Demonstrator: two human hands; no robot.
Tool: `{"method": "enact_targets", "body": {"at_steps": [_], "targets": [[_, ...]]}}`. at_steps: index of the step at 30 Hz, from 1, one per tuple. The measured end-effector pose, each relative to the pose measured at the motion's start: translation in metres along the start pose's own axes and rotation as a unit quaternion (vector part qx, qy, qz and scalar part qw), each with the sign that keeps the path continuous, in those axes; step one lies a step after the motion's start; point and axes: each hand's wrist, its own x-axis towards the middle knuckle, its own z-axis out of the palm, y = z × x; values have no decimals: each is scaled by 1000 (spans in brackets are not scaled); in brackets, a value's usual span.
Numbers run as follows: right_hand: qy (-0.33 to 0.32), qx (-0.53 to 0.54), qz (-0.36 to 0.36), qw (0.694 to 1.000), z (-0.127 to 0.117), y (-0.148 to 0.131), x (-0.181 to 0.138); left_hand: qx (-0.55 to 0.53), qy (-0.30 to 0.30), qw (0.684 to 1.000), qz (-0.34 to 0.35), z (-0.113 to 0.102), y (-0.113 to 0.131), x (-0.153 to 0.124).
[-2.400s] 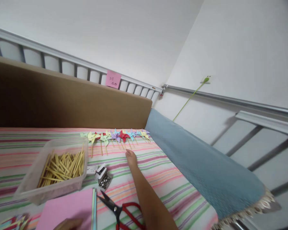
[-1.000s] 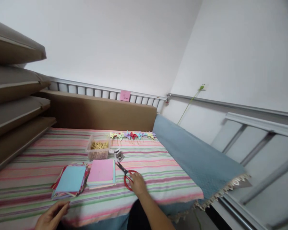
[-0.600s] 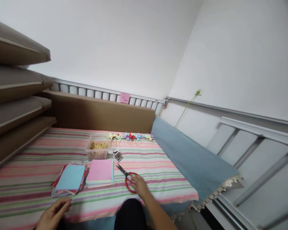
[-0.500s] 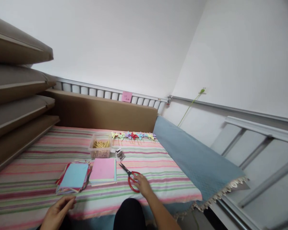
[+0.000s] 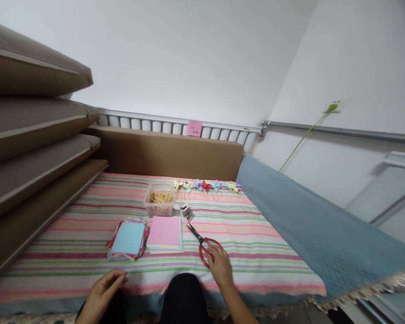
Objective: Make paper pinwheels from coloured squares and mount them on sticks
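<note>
My right hand [image 5: 220,266] rests on the striped cloth with its fingers on the handles of the red scissors [image 5: 204,245]; whether it grips them I cannot tell. My left hand [image 5: 104,290] hovers at the near edge of the cloth, fingers loosely curled and apart, holding nothing. Just beyond it lie a blue-topped stack of coloured paper [image 5: 127,238] and a pink-topped stack [image 5: 164,233]. Farther back stand a clear box of wooden sticks [image 5: 159,203], a small metal clip item [image 5: 186,212] and a row of paper pinwheels [image 5: 207,185].
Brown cushions [image 5: 33,144] are stacked along the left. A brown board [image 5: 168,153] and a white rail with a pink note [image 5: 194,128] close the back. A blue blanket [image 5: 307,225] covers the right side. My dark-clothed knee [image 5: 184,297] is at the bottom.
The view has pulled back from close over the pinwheels. My right hand has left the pinwheels and come back to the scissors handles. My left hand has drawn back to the cloth's near edge.
</note>
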Motion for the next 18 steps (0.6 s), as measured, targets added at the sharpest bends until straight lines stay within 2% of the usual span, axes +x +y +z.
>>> {"method": "enact_targets", "body": {"at_steps": [4,9,12,16,18], "targets": [[7,-13,-7,1000,0,3,-2,43,34,998,4,-1,6,-3],[18,-16,-4,1000,2,5,-4,81,52,995,-2,12,13,6],[27,-20,-9,999,4,6,-5,81,73,994,13,21,24,26],[40,-35,-19,998,5,7,-4,71,117,990,28,26,40,65],[38,-38,-24,998,5,8,-4,104,124,986,46,25,40,84]]}}
